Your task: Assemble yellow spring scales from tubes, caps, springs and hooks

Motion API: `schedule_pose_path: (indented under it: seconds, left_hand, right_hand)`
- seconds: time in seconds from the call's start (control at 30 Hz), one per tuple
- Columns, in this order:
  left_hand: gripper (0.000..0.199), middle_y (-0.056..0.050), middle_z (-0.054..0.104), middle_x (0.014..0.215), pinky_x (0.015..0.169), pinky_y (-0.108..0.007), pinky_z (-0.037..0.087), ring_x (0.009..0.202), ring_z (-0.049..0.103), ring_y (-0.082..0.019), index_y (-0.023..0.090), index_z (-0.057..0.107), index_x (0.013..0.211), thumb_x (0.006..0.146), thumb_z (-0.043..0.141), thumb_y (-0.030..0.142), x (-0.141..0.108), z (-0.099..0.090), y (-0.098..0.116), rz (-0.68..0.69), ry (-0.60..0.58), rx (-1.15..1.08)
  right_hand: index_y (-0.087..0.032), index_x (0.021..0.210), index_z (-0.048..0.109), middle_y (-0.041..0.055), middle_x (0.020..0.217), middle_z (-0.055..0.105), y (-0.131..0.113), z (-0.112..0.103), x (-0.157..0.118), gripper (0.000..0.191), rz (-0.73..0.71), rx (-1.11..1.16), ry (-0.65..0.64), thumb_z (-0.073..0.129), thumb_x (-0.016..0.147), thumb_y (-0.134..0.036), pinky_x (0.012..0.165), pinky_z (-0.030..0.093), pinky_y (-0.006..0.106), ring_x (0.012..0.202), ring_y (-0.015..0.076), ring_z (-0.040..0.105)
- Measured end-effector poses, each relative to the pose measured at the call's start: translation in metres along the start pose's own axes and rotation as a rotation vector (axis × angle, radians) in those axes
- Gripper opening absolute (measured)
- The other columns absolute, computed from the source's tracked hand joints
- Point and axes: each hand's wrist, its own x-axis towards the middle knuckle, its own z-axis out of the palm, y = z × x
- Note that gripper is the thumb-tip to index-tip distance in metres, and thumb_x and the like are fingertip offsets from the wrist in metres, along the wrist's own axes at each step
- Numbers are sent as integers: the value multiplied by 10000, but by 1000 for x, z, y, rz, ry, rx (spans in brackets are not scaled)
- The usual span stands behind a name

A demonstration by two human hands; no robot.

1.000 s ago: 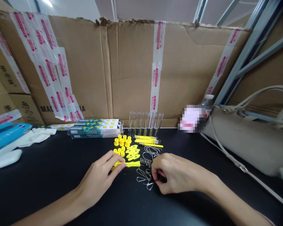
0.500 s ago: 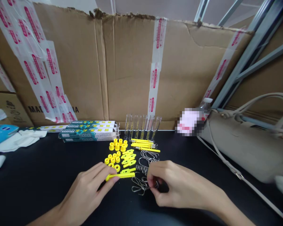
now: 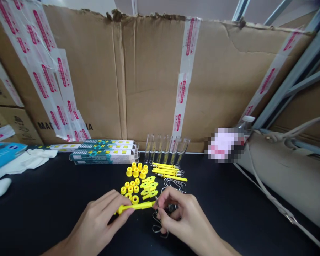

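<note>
My left hand (image 3: 101, 215) grips a long yellow plastic bar (image 3: 136, 207) near its left end. My right hand (image 3: 182, 217) pinches a small metal wire piece (image 3: 156, 202) against the bar's right tip. Just above the hands, on the black table (image 3: 56, 185), lie yellow plastic rings (image 3: 130, 181) and flat yellow plastic pieces (image 3: 149, 188). Further back are yellow rods with metal ends (image 3: 168, 170) and bent wire hooks (image 3: 173, 185). Wire loops (image 3: 157, 227) lie under and below my right hand, partly hidden.
A row of clear tubes (image 3: 165, 148) stands at the table's back edge beside stacked printed boxes (image 3: 104, 153). A beige handbag (image 3: 282, 174) sits right, a blurred pink object (image 3: 224, 144) and bottle behind it, white cloth and a blue box (image 3: 2, 156) left.
My right hand has moved left and brought the wire piece to the yellow bar's tip. The view has tilted slightly, shifting the table items lower in the frame.
</note>
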Motion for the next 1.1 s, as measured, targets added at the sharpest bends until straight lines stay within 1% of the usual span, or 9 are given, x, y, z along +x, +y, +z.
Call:
schedule_pose_path:
  seconds: [0.17,0.2,0.27,0.33,0.37,0.53,0.8,1.0,1.1]
  left_hand:
    - [186,33,677,788,661,-215,479,696,661,-117,216,603,940,1072,479,259,3,-1,-2,50,17,26]
    - [199,35,675,779,652,-213,478,686,659,-114,215,603,934,1075,471,260,4,-1,-2,54,12,28]
    - [220,36,675,771,637,-213,478,675,659,-113,215,604,929,1081,455,272,4,-1,-2,60,8,33]
    - [230,36,676,770,633,-213,480,671,660,-111,215,603,932,1084,445,284,5,-2,-2,62,10,39]
    - [230,34,675,770,634,-212,481,670,662,-110,214,602,934,1085,444,286,5,-2,-3,60,12,44]
    - [228,22,667,765,616,-215,485,656,662,-112,201,597,941,1085,442,285,7,-4,-2,60,28,77]
    - [212,5,683,749,575,-259,478,638,637,-153,183,613,934,1072,457,222,10,-6,4,172,44,142]
    - [247,1,676,738,569,-275,499,633,638,-164,184,625,908,1069,439,197,8,-8,12,217,23,184]
    - [250,-6,665,721,521,-262,486,613,635,-162,174,628,894,1062,442,175,8,-9,15,249,54,217]
  right_hand:
    - [-200,1109,589,-8,848,635,6,6,3,356,81,401,-37,752,820,-330,488,639,241,687,151,698]
    - [-195,1118,603,-4,852,635,6,6,4,381,97,461,-59,763,826,-380,492,639,236,688,148,699]
    - [-169,1038,641,8,845,645,6,6,5,402,115,521,-92,785,811,-468,495,636,226,673,140,702]
    - [-143,946,662,14,802,658,4,5,6,416,124,526,-107,789,803,-512,501,627,211,642,128,700]
    - [-138,947,666,14,778,670,4,5,6,423,132,525,-106,790,804,-517,506,622,203,626,123,701]
    - [-150,1186,592,51,819,778,4,4,6,587,204,582,-107,834,770,-485,538,611,213,617,146,751]
    - [-117,1040,677,63,800,781,9,10,10,464,193,605,-166,820,783,-476,495,569,187,579,151,762]
    - [-109,1040,688,50,756,754,11,7,10,475,178,593,-150,813,783,-489,499,563,199,589,166,765]
    - [-123,955,704,26,697,720,8,6,8,441,167,559,-135,806,778,-514,506,560,214,592,174,757]
